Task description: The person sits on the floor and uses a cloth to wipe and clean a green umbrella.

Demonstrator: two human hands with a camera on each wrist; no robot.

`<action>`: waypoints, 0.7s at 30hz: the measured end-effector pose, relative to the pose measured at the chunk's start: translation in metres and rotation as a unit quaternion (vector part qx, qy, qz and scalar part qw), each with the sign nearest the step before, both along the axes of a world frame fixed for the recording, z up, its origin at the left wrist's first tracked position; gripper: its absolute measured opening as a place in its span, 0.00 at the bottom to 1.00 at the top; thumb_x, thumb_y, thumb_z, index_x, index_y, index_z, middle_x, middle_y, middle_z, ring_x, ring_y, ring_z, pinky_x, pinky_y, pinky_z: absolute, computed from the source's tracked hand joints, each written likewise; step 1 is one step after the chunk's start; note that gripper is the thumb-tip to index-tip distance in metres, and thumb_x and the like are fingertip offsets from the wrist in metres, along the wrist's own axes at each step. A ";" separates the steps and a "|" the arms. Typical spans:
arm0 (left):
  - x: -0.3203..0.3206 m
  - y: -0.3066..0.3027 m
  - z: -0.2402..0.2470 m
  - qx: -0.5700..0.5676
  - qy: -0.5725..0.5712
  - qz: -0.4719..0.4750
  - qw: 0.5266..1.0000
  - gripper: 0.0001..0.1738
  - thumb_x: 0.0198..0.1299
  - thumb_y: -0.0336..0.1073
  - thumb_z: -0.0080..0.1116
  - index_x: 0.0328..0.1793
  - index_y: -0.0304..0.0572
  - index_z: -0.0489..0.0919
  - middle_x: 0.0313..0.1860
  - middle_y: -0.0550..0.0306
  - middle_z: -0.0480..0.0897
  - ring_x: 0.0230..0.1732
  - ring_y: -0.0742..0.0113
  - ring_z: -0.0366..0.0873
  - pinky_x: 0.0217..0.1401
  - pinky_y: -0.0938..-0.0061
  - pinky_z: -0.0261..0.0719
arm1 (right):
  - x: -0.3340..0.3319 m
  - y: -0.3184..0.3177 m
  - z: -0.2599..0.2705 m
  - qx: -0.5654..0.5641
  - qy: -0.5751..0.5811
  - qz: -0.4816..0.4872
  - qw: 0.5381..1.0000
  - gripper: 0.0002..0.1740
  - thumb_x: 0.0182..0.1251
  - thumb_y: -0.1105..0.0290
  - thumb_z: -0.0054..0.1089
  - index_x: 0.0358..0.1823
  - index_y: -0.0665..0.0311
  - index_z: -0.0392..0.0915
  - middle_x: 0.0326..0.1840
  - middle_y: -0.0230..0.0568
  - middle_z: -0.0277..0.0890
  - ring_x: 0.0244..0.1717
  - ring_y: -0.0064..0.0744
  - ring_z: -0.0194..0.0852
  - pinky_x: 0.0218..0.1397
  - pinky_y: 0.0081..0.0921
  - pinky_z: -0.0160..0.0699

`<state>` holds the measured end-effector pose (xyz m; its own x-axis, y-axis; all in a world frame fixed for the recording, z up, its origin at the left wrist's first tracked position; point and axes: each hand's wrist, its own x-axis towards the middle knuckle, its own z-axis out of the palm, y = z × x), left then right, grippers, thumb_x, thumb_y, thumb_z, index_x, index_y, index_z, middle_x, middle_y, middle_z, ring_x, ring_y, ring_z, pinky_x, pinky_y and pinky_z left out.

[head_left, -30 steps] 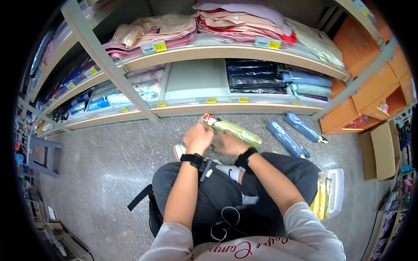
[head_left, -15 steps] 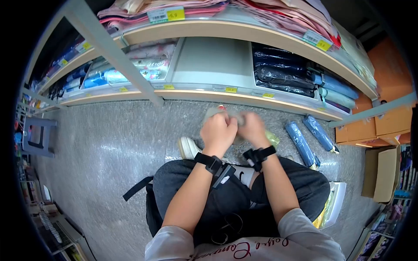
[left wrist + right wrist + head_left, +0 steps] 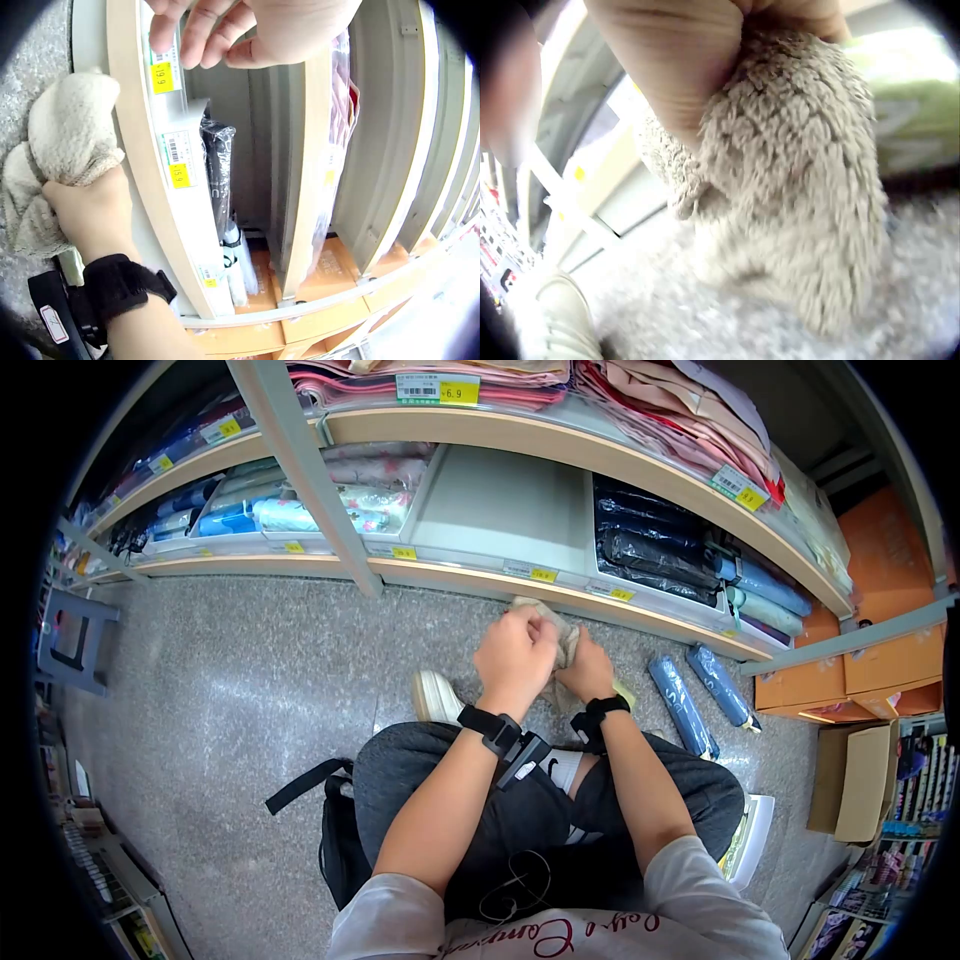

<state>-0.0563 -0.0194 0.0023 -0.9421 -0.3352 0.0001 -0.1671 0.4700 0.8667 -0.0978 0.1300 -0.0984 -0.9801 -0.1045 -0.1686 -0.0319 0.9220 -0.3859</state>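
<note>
My right hand (image 3: 588,668) grips a fluffy beige cloth (image 3: 795,150), bunched up close over the floor in the right wrist view. Beside the cloth my left hand (image 3: 515,660) is raised, and in the left wrist view its fingers (image 3: 199,34) are loosely bent with nothing between them. A green folded umbrella in a plastic sleeve (image 3: 919,112) lies just past the right hand; in the head view only its end shows. Two blue wrapped umbrellas (image 3: 684,705) (image 3: 724,688) lie side by side on the floor to the right.
A low shelf (image 3: 480,575) runs in front, with a bare tray section (image 3: 500,500) between floral packs (image 3: 330,510) and dark wrapped umbrellas (image 3: 650,540). Right stand a cardboard box (image 3: 862,780) and orange boxes (image 3: 890,670). A white tray (image 3: 752,840) sits by the right knee, a grey stool (image 3: 75,645) far left.
Both hands were at the green umbrella, then came together over the cloth. Now the right hand alone grips the cloth and the left is apart from it. The head view has tilted and shifted.
</note>
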 end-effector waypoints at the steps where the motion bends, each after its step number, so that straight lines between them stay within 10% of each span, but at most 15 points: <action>1: -0.004 -0.001 -0.006 0.052 0.060 0.026 0.997 0.13 0.56 0.39 0.51 0.29 0.37 0.78 0.21 0.54 0.80 0.24 0.63 0.78 0.28 0.71 0.73 | 0.002 0.000 0.013 -0.028 0.000 0.002 1.000 0.41 0.35 0.71 0.70 0.57 0.67 0.63 0.42 0.55 0.77 0.47 0.51 0.76 0.52 0.35 0.74; 4: -0.005 -0.006 -0.006 0.248 0.141 0.062 0.956 0.16 0.67 0.36 0.42 0.30 0.35 0.75 0.18 0.62 0.74 0.20 0.79 0.69 0.23 0.84 0.65 | 0.011 0.006 0.062 -0.237 -0.001 0.035 0.971 0.37 0.37 0.74 0.69 0.55 0.70 0.65 0.43 0.52 0.77 0.48 0.44 0.77 0.52 0.30 0.74; 8: -0.005 -0.007 -0.008 0.284 0.222 0.097 0.928 0.20 0.69 0.41 0.40 0.28 0.35 0.75 0.15 0.63 0.71 0.18 0.78 0.67 0.21 0.80 0.63 | 0.041 0.016 0.154 -0.525 -0.001 0.004 0.851 0.35 0.42 0.78 0.65 0.57 0.70 0.64 0.48 0.39 0.75 0.48 0.36 0.75 0.52 0.28 0.73; 14: 0.006 0.030 -0.013 0.380 0.068 -0.196 0.901 0.20 0.68 0.44 0.40 0.34 0.37 0.78 0.24 0.59 0.77 0.28 0.74 0.72 0.32 0.75 0.69 | 0.065 0.035 0.175 -0.696 0.011 -0.118 0.708 0.26 0.46 0.83 0.60 0.52 0.70 0.69 0.47 0.40 0.74 0.48 0.32 0.74 0.52 0.27 0.71; 17: 0.029 0.055 -0.020 0.261 0.086 -0.346 0.897 0.25 0.66 0.47 0.47 0.62 0.37 0.68 0.55 0.50 0.74 0.58 0.65 0.70 0.62 0.73 0.64 | 0.066 0.038 0.138 -0.724 0.012 -0.171 0.668 0.24 0.49 0.81 0.59 0.52 0.69 0.68 0.47 0.39 0.73 0.47 0.31 0.73 0.50 0.26 0.71; 21: 0.052 0.065 -0.009 0.424 -0.068 -0.299 0.852 0.34 0.64 0.47 0.50 0.71 0.40 0.55 0.66 0.55 0.64 0.66 0.67 0.61 0.67 0.73 0.59 | 0.067 0.040 0.135 -0.737 -0.030 -0.163 0.656 0.25 0.56 0.76 0.60 0.56 0.67 0.66 0.51 0.38 0.71 0.50 0.30 0.71 0.52 0.25 0.70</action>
